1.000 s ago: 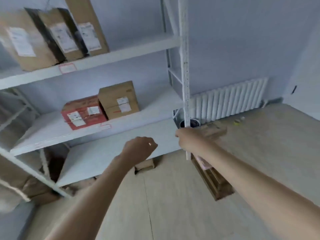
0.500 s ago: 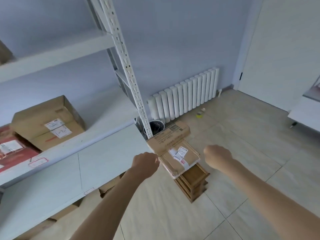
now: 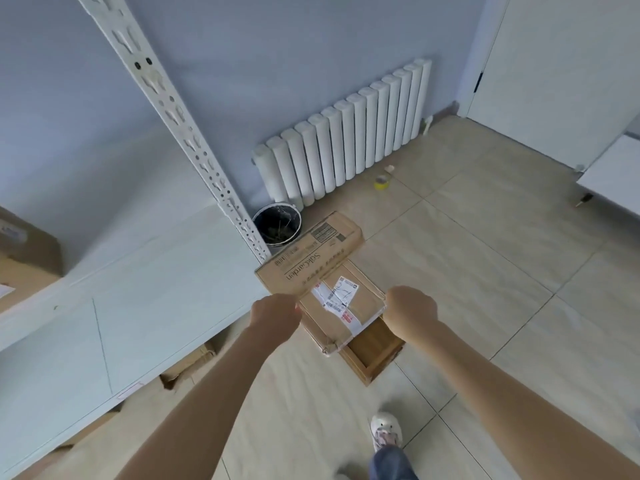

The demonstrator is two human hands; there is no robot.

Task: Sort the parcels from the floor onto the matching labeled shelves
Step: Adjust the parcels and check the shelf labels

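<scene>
Both arms out over the floor stack. My left hand [image 3: 275, 315] is curled at the near-left corner of the labelled parcel [image 3: 341, 311], knuckles up, fingertips hidden under the fist, so I cannot tell if it really grips the box or just touches its edge. My right hand [image 3: 410, 308] is likewise curled against the parcel's right edge, fingers out of sight on the far side; grip or mere contact, cannot tell. The parcel sits between the two fists, flat, white shipping labels up, resting on a wooden crate [image 3: 374, 351] that pokes out below and to the right of my right wrist. Just beyond my knuckles lies a longer printed carton [image 3: 310, 258], overlapping the parcel's far end. Past that carton, a black bucket [image 3: 277, 223] stands at the foot of the white shelf upright [image 3: 180, 116], with a white radiator [image 3: 346, 133] on the wall behind. Left of my left hand runs the white shelf [image 3: 138, 289], with cardboard boxes [image 3: 187, 363] tucked beneath it. A tape roll [image 3: 382, 182] sits on the tiles far beyond my right hand. My shoe [image 3: 386, 431] shows below my right forearm.
</scene>
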